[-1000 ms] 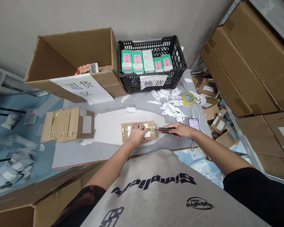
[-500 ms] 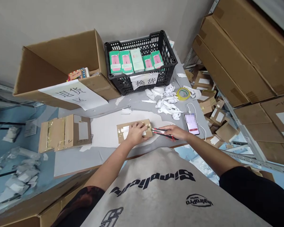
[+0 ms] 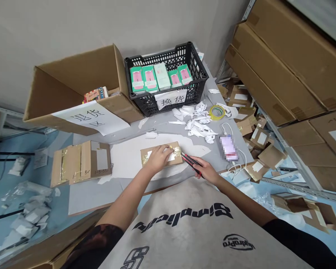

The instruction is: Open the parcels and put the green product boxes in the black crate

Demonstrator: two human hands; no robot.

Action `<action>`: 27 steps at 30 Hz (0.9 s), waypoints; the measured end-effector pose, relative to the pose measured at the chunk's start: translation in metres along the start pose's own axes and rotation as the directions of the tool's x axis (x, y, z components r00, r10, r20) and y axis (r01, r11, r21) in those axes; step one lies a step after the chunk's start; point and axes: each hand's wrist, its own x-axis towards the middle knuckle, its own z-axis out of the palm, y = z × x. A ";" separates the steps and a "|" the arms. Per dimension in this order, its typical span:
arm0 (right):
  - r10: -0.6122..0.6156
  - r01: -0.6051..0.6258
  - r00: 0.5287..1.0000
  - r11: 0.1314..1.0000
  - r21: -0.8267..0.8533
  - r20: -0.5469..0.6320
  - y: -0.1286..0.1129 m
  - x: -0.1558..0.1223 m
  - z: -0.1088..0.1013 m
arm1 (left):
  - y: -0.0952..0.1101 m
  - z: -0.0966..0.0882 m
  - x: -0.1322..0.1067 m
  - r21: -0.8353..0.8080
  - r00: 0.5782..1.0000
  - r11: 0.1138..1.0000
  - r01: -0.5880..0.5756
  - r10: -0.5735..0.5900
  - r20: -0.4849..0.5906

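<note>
Soft, even, fairly bright light covers the bench (image 3: 85, 196), its source out of view. Shadows on the top are faint, deepening inside the open box (image 3: 54, 87) by the far left corner. Glossy tape (image 3: 177, 151) on the small carton (image 3: 175, 161), towards the near edge, catches small glints. The wide lens makes the large cartons (image 3: 271, 56) beyond the right edge lean and stretches the picture's corners. Coarse blocks obscure the phone screen (image 3: 228, 147) near the right edge; fine print is too small to read.
</note>
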 end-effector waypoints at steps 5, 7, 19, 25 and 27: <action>-0.090 0.060 0.969 0.989 -0.134 -0.229 0.012 -0.013 0.015 | -0.022 -0.005 0.004 0.097 0.995 0.995 -0.027 0.018 0.096; -0.149 0.079 0.926 0.975 -0.206 -0.348 0.011 -0.017 0.020 | -0.024 -0.004 0.005 0.136 0.993 0.990 -0.025 0.009 0.119; -0.467 0.275 0.702 0.874 -0.400 -0.538 0.010 0.059 0.078 | -0.011 0.014 0.007 0.269 0.988 0.959 -0.093 0.057 0.142; -0.506 0.340 0.681 0.858 -0.384 -0.529 0.025 0.062 0.080 | 0.005 0.031 0.014 0.286 0.984 0.944 -0.165 0.140 0.107; -0.465 0.327 0.696 0.884 -0.335 -0.548 0.028 0.063 0.083 | 0.001 0.031 0.016 0.276 0.977 0.938 -0.209 0.189 0.100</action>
